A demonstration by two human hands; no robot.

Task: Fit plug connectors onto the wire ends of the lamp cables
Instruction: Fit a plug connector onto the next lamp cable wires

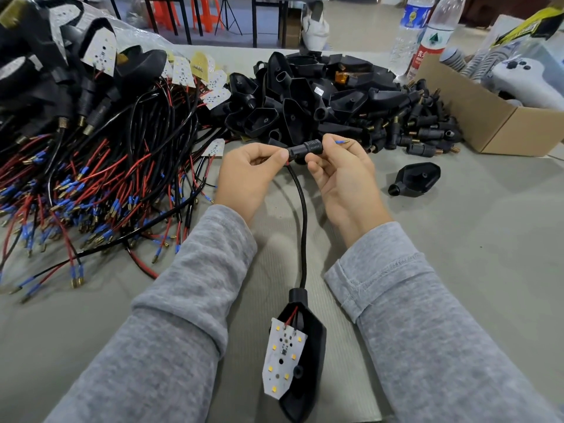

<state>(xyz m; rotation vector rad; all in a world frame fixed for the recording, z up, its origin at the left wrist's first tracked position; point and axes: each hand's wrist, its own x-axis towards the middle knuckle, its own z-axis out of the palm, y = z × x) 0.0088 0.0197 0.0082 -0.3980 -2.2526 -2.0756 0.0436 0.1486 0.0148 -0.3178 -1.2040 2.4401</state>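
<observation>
A black plug connector lies horizontally between both hands above the table's middle. My left hand pinches its left end, where the black lamp cable enters. My right hand holds the ribbed right end, and a blue-sleeved wire tip pokes out past its fingers. The cable runs down toward me into a black lamp housing with a white LED board lying on it.
A tangle of red and black wires with blue terminals fills the left. A heap of black housings and loose connectors sits behind the hands. One housing lies at right, near a cardboard box and water bottles.
</observation>
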